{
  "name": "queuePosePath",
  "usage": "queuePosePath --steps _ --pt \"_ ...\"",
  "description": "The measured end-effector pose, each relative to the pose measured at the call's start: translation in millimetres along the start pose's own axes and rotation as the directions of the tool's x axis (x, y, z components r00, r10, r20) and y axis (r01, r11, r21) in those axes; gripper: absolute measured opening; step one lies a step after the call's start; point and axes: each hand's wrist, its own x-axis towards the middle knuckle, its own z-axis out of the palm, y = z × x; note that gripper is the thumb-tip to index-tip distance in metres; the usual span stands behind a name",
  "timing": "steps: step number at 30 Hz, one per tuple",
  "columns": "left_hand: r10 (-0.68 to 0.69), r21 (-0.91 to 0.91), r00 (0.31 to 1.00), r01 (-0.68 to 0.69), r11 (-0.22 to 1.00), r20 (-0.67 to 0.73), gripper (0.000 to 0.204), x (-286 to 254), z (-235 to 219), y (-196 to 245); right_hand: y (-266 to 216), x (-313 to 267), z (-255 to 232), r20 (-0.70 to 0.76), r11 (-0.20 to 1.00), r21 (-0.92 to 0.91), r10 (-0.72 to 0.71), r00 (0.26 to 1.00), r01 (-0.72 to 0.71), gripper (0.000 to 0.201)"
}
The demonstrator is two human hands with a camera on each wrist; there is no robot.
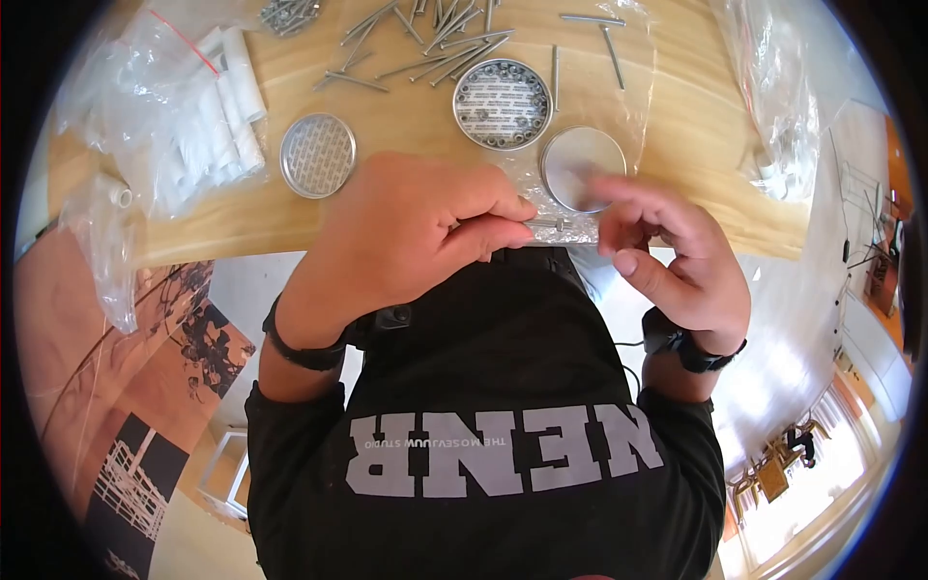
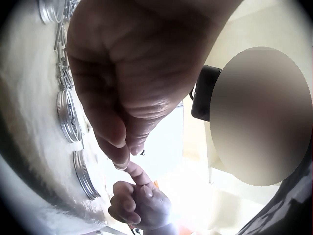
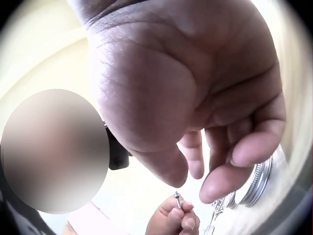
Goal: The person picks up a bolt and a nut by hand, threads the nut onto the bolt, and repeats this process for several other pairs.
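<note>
My left hand (image 1: pixel 396 232) pinches a thin metal bolt (image 1: pixel 548 224) between thumb and index finger, near the front edge of the table. A wider collar, like a nut, shows near the bolt's free end in the right wrist view. To the right of the bolt, my right hand (image 1: pixel 681 256) hovers apart with loosely bent fingers and holds nothing. Its thumb (image 3: pixel 166 169) is close to the bolt's tip. Beyond the hands stands a round tin (image 1: pixel 503 104) with small nuts along its inner rim. A second round tin or lid (image 1: pixel 584 169) is beside my right fingers.
Another round lid (image 1: pixel 318 156) lies left on the wooden table (image 1: pixel 290 87). Several long bolts (image 1: pixel 454 48) are scattered at the back. White tubes (image 1: pixel 217 116) fill a clear bag at the left; more clear plastic (image 1: pixel 773 87) lies at the right.
</note>
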Motion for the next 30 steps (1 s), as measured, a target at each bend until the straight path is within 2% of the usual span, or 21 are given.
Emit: queuePosePath --steps 1,2,4,5,6,8,9,10,12,14,16,17,21,23,24,26,28,30 --pt "0.002 -0.003 1.0 -0.002 1.0 0.003 0.01 1 1 0 -4 2 4 -0.031 0.995 0.08 -0.057 0.998 0.059 0.034" --pt "0.024 0.003 1.0 -0.024 1.0 0.017 0.01 2 1 1 -2 2 4 -0.033 0.995 0.079 -0.057 0.998 0.059 0.034" --pt "0.049 0.013 0.998 -0.049 0.999 0.033 0.01 3 2 2 3 5 1 0.171 0.988 -0.073 -0.125 0.977 0.139 0.034" --pt "0.069 0.007 0.997 -0.069 0.998 0.014 0.01 3 2 2 7 10 -6 0.334 0.952 -0.168 -0.19 0.923 0.257 0.031" --pt "0.089 0.002 0.996 -0.089 0.996 -0.006 0.01 3 2 1 8 8 -8 0.335 0.951 -0.168 -0.192 0.922 0.259 0.031" --pt "0.065 0.02 0.998 -0.065 0.998 0.001 0.01 3 -2 1 8 4 -9 0.268 0.976 -0.171 -0.085 0.96 0.134 0.033" --pt "0.041 0.031 0.999 -0.042 0.999 0.016 0.01 2 -3 1 7 0 -5 0.112 0.998 -0.062 -0.019 0.993 0.026 0.033" --pt "0.038 0.029 0.999 -0.039 0.999 0.018 0.01 2 -2 1 4 1 -3 0.113 0.998 -0.06 -0.016 0.993 0.023 0.033" --pt "0.028 0.01 0.999 -0.029 1.0 0.032 0.01 3 -1 0 -2 3 3 -0.071 0.994 0.074 -0.077 0.995 0.082 0.034" --pt "0.052 0.033 0.997 -0.054 0.998 0.05 0.01 4 0 1 -2 3 2 -0.03 0.993 0.087 -0.08 0.996 0.082 0.032" --pt "0.074 0.056 0.995 -0.078 0.995 0.06 0.011 4 1 0 -2 6 -6 0.27 0.985 -0.149 -0.042 0.962 0.084 0.029" --pt "0.08 0.044 0.996 -0.082 0.996 0.047 0.011 4 1 0 4 8 -11 0.356 0.945 -0.254 -0.107 0.929 0.206 0.027" --pt "0.041 0.058 0.999 -0.042 0.997 0.032 0.011 2 -2 -2 1 2 -8 0.301 0.967 -0.205 -0.084 0.95 0.15 0.031" --pt "0.059 0.048 0.997 -0.061 0.997 0.039 0.011 3 0 0 -9 3 -3 0.116 1.0 -0.008 -0.009 0.993 0.01 0.036" --pt "0.075 0.042 0.996 -0.077 0.996 0.044 0.011 4 0 0 -9 5 -2 0.114 1.0 -0.008 -0.009 0.993 0.01 0.036" --pt "0.078 0.054 0.995 -0.081 0.995 0.056 0.011 4 0 0 -8 9 -1 0.139 0.979 -0.021 -0.198 0.97 0.203 0.04" --pt "0.082 0.064 0.994 -0.086 0.994 0.066 0.011 4 0 0 0 7 0 0.163 0.982 -0.029 -0.178 0.971 0.185 0.036" --pt "0.062 0.04 0.996 -0.065 0.997 0.068 0.01 3 -1 0 12 5 -11 0.318 0.913 -0.305 -0.172 0.932 0.273 0.032"
